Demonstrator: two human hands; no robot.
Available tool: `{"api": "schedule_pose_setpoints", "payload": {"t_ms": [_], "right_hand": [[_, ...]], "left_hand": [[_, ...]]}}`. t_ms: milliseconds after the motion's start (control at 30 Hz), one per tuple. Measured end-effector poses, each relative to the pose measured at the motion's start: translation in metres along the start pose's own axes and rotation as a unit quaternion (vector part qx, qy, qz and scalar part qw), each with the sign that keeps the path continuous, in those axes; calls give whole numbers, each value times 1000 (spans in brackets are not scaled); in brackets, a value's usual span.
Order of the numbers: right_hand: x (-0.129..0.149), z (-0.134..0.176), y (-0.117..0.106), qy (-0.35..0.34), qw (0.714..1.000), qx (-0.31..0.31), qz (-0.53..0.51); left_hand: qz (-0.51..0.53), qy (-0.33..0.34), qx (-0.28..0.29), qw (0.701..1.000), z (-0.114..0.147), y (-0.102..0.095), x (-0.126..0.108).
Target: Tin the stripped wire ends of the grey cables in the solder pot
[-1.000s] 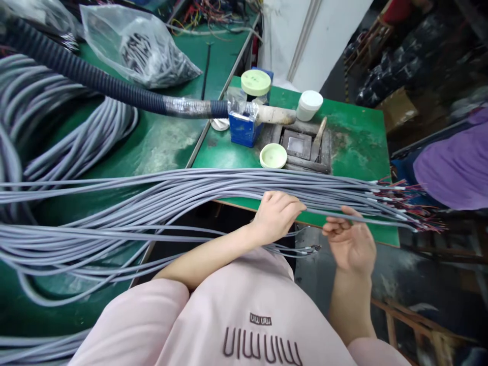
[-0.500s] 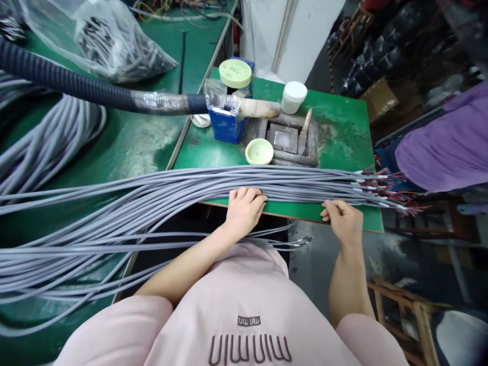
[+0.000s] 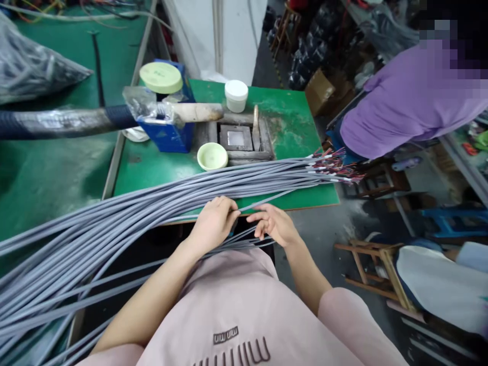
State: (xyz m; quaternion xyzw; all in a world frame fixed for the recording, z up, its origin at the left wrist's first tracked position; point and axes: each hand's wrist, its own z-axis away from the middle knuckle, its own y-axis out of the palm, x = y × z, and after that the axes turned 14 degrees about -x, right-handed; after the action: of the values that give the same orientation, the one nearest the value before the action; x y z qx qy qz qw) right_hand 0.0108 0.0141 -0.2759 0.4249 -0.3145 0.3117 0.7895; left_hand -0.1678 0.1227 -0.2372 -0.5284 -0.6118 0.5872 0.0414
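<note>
A thick bundle of grey cables [image 3: 183, 193] runs across the green table, its stripped ends [image 3: 335, 168] with red and dark wires pointing right. My left hand [image 3: 214, 223] is closed at the bundle's near edge, pinching one grey cable [image 3: 253, 204] that stands slightly apart from the others. Just right of it, my right hand [image 3: 277, 223] has its fingers apart and curved, close under that cable and holding nothing visible. More loose grey cables [image 3: 244, 236] hang below the table edge, between both hands and my body.
Behind the bundle are a light green bowl [image 3: 212, 156], a square metal pot in a frame [image 3: 236, 137], a brush-like tool [image 3: 256, 127], a white tub [image 3: 236, 95] and a blue box [image 3: 168, 134] with a hose nozzle [image 3: 198, 112]. A person in purple [image 3: 400, 101] is at the right.
My view has turned right. My right hand has moved left, close to my left hand, and its fingers have opened. One cable now stands apart from the bundle at my left hand.
</note>
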Motion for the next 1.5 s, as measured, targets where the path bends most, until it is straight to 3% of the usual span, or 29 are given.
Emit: {"api": "schedule_pose_setpoints", "payload": {"t_ms": [133, 200, 300, 433, 533, 633, 700, 833, 1000, 1067, 1167, 1233, 1333, 1433, 1500], "right_hand": [[24, 1, -11, -71, 974, -160, -141], [36, 4, -18, -119, 940, -239, -213], [49, 10, -33, -215, 890, -297, -270], [62, 15, -54, -360, 840, -350, -208], [72, 18, -63, -405, 831, -368, -100], [80, 26, -64, -423, 833, -351, -58], [81, 33, -63, -412, 853, -321, -25], [68, 49, -65, -297, 921, -230, 102], [41, 56, -57, -182, 947, -124, 235], [34, 56, -49, -169, 949, -93, 249], [27, 53, -37, -170, 946, -61, 270], [23, 50, -30, -175, 939, -45, 293], [18, 46, -17, -189, 924, -8, 331], [18, 42, -2, -219, 896, 21, 385], [20, 40, 7, -240, 879, 28, 411]], "left_hand": [[111, -1, 12, 994, -3, -17, -5], [123, -7, 25, 992, -2, -16, -6], [121, 1, 34, 992, -1, -4, -2], [48, 44, -29, 997, 0, 17, 8], [-41, 95, -60, 993, 2, 24, 10], [-108, 121, -81, 983, 4, 26, 5], [-122, 118, -93, 981, 4, 26, 1], [-134, 111, -105, 979, 1, 29, 0], [-127, 61, -167, 976, -7, 35, 8], [-79, 38, -175, 981, -8, 33, 8], [109, -7, -158, 981, -7, 26, 0], [264, -67, -120, 955, -6, 22, -9], [444, -188, -77, 872, -7, 19, -22], [543, -270, -84, 791, -8, 19, -30], [573, -286, -76, 764, -7, 19, -33]]}}
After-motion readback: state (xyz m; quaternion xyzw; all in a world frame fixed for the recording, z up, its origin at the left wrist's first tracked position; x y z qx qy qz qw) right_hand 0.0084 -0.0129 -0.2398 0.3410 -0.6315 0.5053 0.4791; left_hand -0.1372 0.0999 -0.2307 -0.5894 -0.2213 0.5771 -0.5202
